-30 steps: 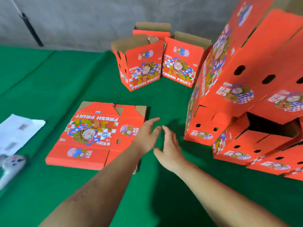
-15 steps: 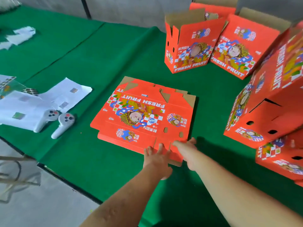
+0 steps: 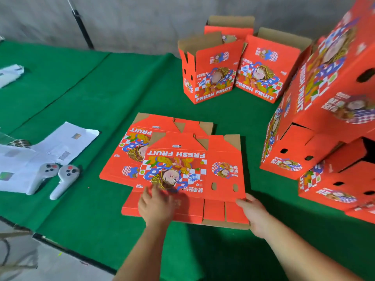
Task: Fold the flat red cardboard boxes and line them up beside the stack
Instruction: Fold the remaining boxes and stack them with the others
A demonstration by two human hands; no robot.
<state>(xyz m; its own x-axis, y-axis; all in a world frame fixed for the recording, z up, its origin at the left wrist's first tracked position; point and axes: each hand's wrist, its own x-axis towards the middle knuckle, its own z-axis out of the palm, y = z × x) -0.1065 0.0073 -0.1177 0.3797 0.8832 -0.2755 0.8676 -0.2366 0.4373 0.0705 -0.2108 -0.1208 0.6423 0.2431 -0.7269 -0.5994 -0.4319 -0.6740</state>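
A flat red "FRESH FRUIT" cardboard box (image 3: 194,171) lies slid toward me, partly off the flat red stack (image 3: 125,157) beneath it on the green table. My left hand (image 3: 156,205) rests on its near flaps with fingers spread flat. My right hand (image 3: 253,211) holds its near right corner, thumb on top. Three folded red boxes stand at the back: one in front (image 3: 209,78), one to its right (image 3: 265,72), one behind (image 3: 229,29). A large pile of red boxes (image 3: 324,122) leans at the right.
White papers (image 3: 50,151) and two white controllers (image 3: 58,177) lie at the left on the green table (image 3: 101,88). The table's near edge runs diagonally at the lower left, with grey floor below. A black pole stands against the grey wall behind.
Both hands reached the stack's near edge and pulled the top flat box toward me and to the right, so it now sits offset from the stack below.
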